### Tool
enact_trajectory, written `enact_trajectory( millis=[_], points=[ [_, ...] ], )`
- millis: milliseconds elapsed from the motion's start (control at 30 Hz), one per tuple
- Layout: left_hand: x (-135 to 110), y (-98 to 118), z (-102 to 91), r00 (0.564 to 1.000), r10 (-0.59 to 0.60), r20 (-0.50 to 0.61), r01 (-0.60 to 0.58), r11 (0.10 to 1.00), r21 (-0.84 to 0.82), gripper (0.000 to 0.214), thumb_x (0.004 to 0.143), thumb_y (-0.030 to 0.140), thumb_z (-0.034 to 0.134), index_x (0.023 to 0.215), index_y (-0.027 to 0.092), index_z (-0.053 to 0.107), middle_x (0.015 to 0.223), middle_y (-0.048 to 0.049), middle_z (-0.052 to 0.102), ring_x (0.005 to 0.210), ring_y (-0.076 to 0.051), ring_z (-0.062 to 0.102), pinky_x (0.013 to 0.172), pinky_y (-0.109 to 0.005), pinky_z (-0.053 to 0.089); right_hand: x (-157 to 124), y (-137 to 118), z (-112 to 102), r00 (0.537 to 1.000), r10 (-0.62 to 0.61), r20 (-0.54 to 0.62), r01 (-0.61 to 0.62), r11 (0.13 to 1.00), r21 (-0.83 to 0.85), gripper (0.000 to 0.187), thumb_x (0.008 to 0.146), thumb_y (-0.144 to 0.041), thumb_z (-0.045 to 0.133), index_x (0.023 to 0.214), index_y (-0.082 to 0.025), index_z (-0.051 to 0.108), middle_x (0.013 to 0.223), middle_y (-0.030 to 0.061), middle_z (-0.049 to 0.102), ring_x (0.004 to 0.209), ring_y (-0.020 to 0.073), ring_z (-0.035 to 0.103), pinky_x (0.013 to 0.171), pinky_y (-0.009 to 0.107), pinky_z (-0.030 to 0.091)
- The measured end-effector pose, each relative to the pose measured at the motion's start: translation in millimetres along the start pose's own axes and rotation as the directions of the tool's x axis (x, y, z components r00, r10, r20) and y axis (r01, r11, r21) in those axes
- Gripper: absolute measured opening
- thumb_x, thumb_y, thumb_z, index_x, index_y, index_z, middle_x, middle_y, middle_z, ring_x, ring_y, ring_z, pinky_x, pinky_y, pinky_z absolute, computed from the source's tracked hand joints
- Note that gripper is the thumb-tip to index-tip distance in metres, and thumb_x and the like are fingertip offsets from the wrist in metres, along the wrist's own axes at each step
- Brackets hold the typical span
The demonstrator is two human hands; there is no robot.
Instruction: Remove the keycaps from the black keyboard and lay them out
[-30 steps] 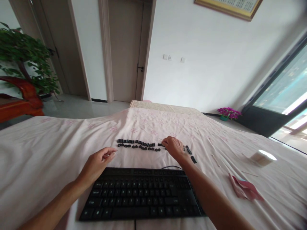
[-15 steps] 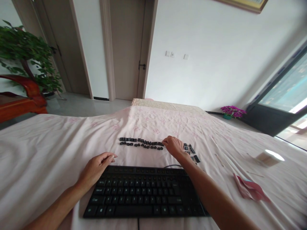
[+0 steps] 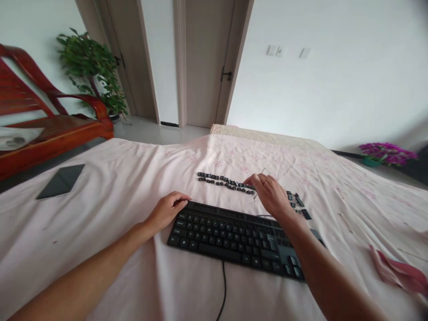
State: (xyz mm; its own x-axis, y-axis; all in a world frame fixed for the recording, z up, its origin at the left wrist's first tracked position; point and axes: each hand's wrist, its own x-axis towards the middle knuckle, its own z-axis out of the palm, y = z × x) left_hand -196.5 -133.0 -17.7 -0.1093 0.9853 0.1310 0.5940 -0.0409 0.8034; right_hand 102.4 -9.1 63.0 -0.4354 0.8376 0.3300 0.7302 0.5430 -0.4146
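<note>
A black keyboard [image 3: 220, 234] lies at a slant on the pink cloth, part of its upper key rows and right side without keycaps. My left hand [image 3: 170, 207] is closed at its upper left corner, thumb and fingers against the edge. Beyond the keyboard, loose black keycaps [image 3: 214, 177] form two rough rows. Over the right end of these rows is my right hand [image 3: 272, 194], fingers pinched together around a thin wire tool [image 3: 265, 170], whose bent ends stick out above and below. Whether a keycap is also between the fingertips is hidden. More keycaps [image 3: 302, 214] lie right of that hand.
A dark tablet-like slab [image 3: 62, 181] lies at the left on the cloth. Cotton swabs [image 3: 346, 223] and a pink folded cloth [image 3: 397, 269] are at the right. The keyboard's cable [image 3: 223, 285] runs toward me. A wooden bench [image 3: 76, 127] stands beyond the left edge.
The view has swung left. My left hand has come onto the keyboard's corner, and the keyboard now sits at a slant. My right hand remains near the keycap rows.
</note>
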Motion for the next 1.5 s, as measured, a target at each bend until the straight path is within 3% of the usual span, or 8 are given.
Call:
enact_trajectory(
  millis=[100, 233, 433, 700, 900, 1033, 1300, 1500],
  points=[
    [-7, -1, -2.4, 1.0, -0.003, -0.004, 0.003, 1.0, -0.015, 0.027, 0.085, 0.031, 0.049, 0.101, 0.02, 0.068, 0.103, -0.0041, 0.069, 0.098, -0.019, 0.063, 0.09, -0.03, 0.047, -18, -33, 10, 0.999, 0.028, 0.016, -0.032, 0.966, 0.256, 0.046, 0.097, -0.045, 0.029, 0.088, -0.021, 0.068, 0.078, 0.0033, 0.066, 0.072, 0.0174, 0.06, 0.067, 0.028, 0.044],
    [-11, -4, -5.3, 1.0, 0.007, 0.017, -0.006, 0.999, -0.053, 0.027, 0.085, 0.029, 0.05, 0.102, 0.019, 0.068, 0.104, -0.0048, 0.069, 0.098, -0.02, 0.063, 0.089, -0.031, 0.048, -40, -69, 38, 0.97, 0.157, 0.186, -0.241, 0.725, 0.645, 0.03, 0.086, -0.047, 0.054, 0.093, -0.018, 0.061, 0.077, 0.0022, 0.064, 0.057, 0.012, 0.056, 0.048, 0.022, 0.045],
    [-18, -8, -10.8, 0.997, 0.07, -0.031, -0.073, 0.992, -0.106, 0.027, 0.087, 0.03, 0.051, 0.105, 0.019, 0.068, 0.106, -0.0058, 0.067, 0.098, -0.02, 0.061, 0.088, -0.031, 0.048, -55, -112, 68, 0.95, 0.049, 0.307, -0.292, 0.481, 0.827, 0.029, 0.084, -0.044, 0.06, 0.093, -0.017, 0.057, 0.098, 0.0074, 0.067, 0.074, 0.0146, 0.066, 0.067, 0.03, 0.059],
    [-31, -13, -23.6, 0.996, 0.055, -0.069, -0.068, 0.976, -0.205, 0.024, 0.087, 0.032, 0.055, 0.096, 0.019, 0.072, 0.095, -0.0051, 0.065, 0.092, -0.018, 0.061, 0.085, -0.029, 0.047, -51, -130, 96, 0.964, 0.071, 0.258, -0.243, 0.633, 0.735, 0.03, 0.087, -0.048, 0.055, 0.09, -0.018, 0.054, 0.071, 0.0027, 0.065, 0.065, 0.0162, 0.065, 0.055, 0.026, 0.054],
    [-36, -20, -25.8, 0.993, 0.117, 0.016, -0.109, 0.957, -0.269, 0.028, 0.081, 0.039, 0.064, 0.099, 0.019, 0.072, 0.092, -0.0044, 0.06, 0.079, -0.014, 0.058, 0.074, -0.026, 0.048, -48, -139, 97, 0.959, -0.044, 0.279, -0.141, 0.781, 0.608, 0.026, 0.092, -0.043, 0.05, 0.085, -0.019, 0.057, 0.069, 0.0012, 0.065, 0.061, 0.0145, 0.063, 0.056, 0.024, 0.05],
    [-37, -22, -21.9, 0.986, 0.157, 0.062, -0.135, 0.955, -0.265, 0.029, 0.075, 0.041, 0.071, 0.096, 0.021, 0.073, 0.087, -0.0022, 0.057, 0.075, -0.013, 0.056, 0.068, -0.024, 0.046, -45, -144, 97, 0.954, -0.198, 0.225, 0.059, 0.86, 0.508, 0.021, 0.095, -0.035, 0.045, 0.085, -0.02, 0.055, 0.07, 0.0002, 0.062, 0.064, 0.0147, 0.062, 0.062, 0.025, 0.047],
    [-40, -9, -12.2, 0.984, 0.181, 0.009, -0.179, 0.981, -0.074, 0.018, 0.081, 0.037, 0.065, 0.077, 0.02, 0.069, 0.081, -0.0001, 0.057, 0.075, -0.014, 0.055, 0.068, -0.024, 0.043, -44, -144, 112, 0.892, -0.441, 0.094, 0.369, 0.834, 0.41, 0.021, 0.099, -0.025, 0.035, 0.088, -0.023, 0.053, 0.085, 0.0052, 0.061, 0.069, 0.0174, 0.062, 0.069, 0.031, 0.05],
    [-42, -2, -8.8, 0.968, 0.251, 0.01, -0.251, 0.968, 0.005, 0.024, 0.089, 0.038, 0.054, 0.08, 0.021, 0.068, 0.085, -0.0015, 0.058, 0.079, -0.014, 0.056, 0.073, -0.025, 0.043, -52, -141, 117, 0.928, -0.372, 0.006, 0.33, 0.832, 0.447, 0.015, 0.098, -0.026, 0.037, 0.087, -0.022, 0.048, 0.072, 0.0035, 0.061, 0.064, 0.019, 0.063, 0.06, 0.031, 0.05]
  ],
)
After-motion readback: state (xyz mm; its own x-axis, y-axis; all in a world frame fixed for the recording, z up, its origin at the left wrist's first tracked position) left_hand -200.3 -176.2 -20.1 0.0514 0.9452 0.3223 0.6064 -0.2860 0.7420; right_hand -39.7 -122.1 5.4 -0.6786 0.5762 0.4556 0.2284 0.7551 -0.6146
